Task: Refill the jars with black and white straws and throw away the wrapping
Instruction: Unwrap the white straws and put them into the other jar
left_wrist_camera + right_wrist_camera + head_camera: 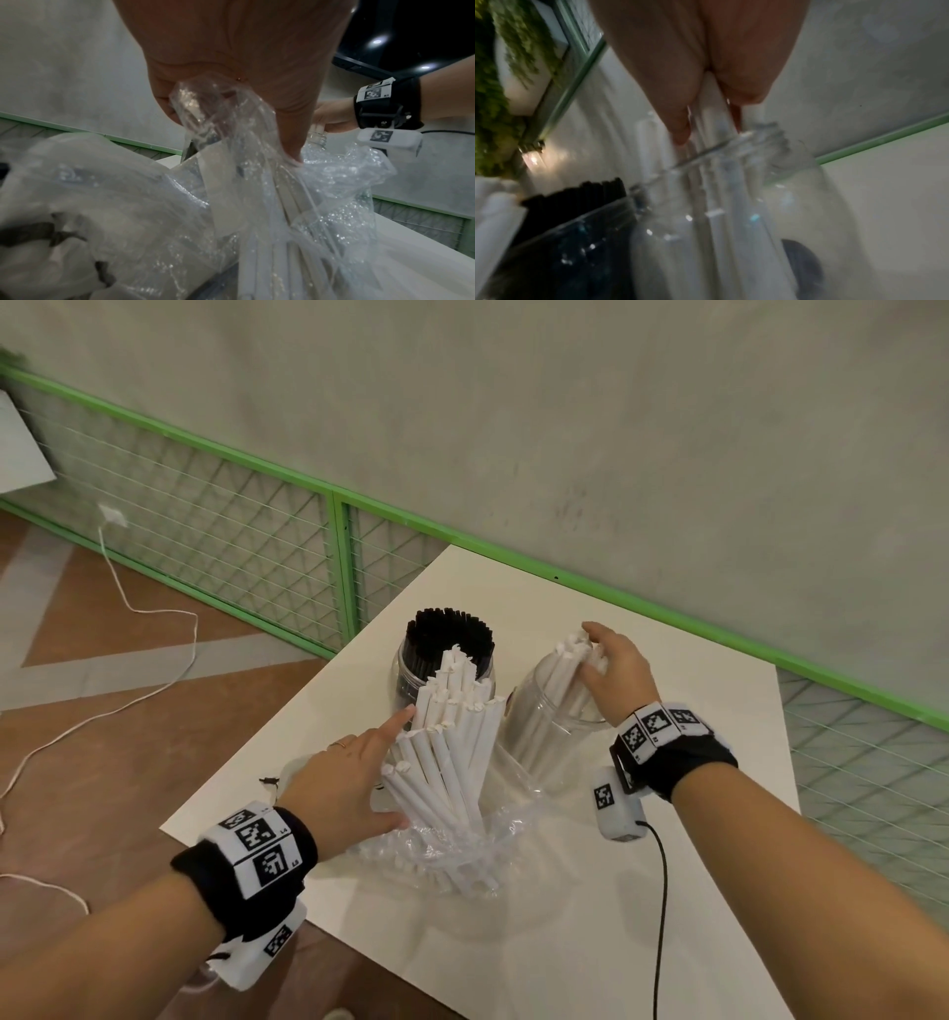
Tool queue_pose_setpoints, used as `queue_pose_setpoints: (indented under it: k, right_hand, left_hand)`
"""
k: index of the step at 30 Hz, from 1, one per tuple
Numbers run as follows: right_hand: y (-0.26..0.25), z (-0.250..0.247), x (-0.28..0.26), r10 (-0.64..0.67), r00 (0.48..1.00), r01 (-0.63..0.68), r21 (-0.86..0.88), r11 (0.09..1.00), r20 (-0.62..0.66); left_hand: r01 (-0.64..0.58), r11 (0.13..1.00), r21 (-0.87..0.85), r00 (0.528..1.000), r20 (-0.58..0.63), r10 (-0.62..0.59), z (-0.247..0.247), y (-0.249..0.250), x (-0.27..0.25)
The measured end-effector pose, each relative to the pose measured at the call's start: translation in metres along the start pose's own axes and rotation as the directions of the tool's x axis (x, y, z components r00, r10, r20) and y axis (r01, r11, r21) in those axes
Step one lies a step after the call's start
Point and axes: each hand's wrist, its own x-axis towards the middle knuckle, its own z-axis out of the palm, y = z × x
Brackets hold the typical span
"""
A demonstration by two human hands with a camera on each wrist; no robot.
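On the white table [667, 891] a clear jar [411, 670] packed with black straws [449, 634] stands at the back left. Beside it on the right is a second clear jar [544, 726], which holds white straws. My right hand [590, 654] grips several white straws [567, 654] by their tops, with their lower ends inside this jar; the right wrist view shows my fingers [680, 121] pinching the straws [712, 95] above the jar mouth [757, 142]. My left hand [398, 767] holds a slanted bundle of white straws [452, 742] that sticks out of crumpled clear wrapping [462, 850] [334, 182].
A green-framed wire mesh fence [231, 526] runs along the grey wall behind the table. On the brown floor at the left trails a white cable [154, 660]. A black cable [660, 891] hangs from my right wrist over the table. More clear plastic [290, 775] lies behind my left hand.
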Motion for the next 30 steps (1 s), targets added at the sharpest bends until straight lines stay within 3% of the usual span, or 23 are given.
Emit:
queue_pose_setpoints:
  k: [2, 6, 9, 13, 16, 18, 21, 24, 30]
  right_hand:
    - [0.007, 0.002, -0.002, 0.036, 0.999, -0.037, 0.009, 0.999, 0.028]
    - [0.017, -0.009, -0.010, 0.058, 0.994, -0.048, 0.107, 0.993, -0.090]
    - [0.015, -0.018, -0.023, -0.029, 0.987, 0.049, 0.122, 0.991, -0.160]
    - [0.002, -0.022, -0.043, -0.199, 0.953, 0.209, 0.019, 0.978, -0.230]
    - [-0.025, -0.012, -0.065, -0.296, 0.950, 0.300, 0.026, 0.954, -0.098]
    - [-0.045, 0.006, -0.081, -0.263, 0.958, 0.253, 0.091, 0.963, 0.116]
    - [-0.065, 0.038, -0.094, -0.038, 0.943, -0.028, 0.195, 0.980, 0.329]
    - [-0.075, 0.064, -0.097, 0.097, 0.930, -0.227, 0.346, 0.910, 0.354]
    - [-0.074, 0.083, -0.094, 0.113, 0.937, -0.240, 0.373, 0.896, 0.332]
  left_hand:
    - [-0.004, 1.000, 0.000, 1.000, 0.003, 0.004, -0.001, 0.000, 0.000]
    - [0.001, 1.000, -0.002, 1.000, 0.006, -0.001, -0.001, -0.001, -0.001]
    - [0.000, 1.000, 0.002, 1.000, 0.001, 0.000, -0.001, -0.002, -0.001]
    - [-0.006, 1.000, 0.002, 1.000, -0.005, 0.006, -0.001, -0.001, 0.000]
    - [0.001, 1.000, 0.004, 1.000, -0.001, -0.001, 0.000, -0.001, 0.001]
    - [0.003, 1.000, 0.008, 1.000, 0.002, -0.003, 0.001, -0.001, 0.000]
    - [0.010, 1.000, 0.008, 1.000, 0.006, -0.010, 0.001, 0.000, -0.001]
    - [0.011, 1.000, 0.005, 1.000, -0.015, -0.011, 0.001, 0.003, -0.003]
    - [0.033, 0.999, -0.015, 0.999, -0.034, -0.034, 0.000, 0.007, -0.004]
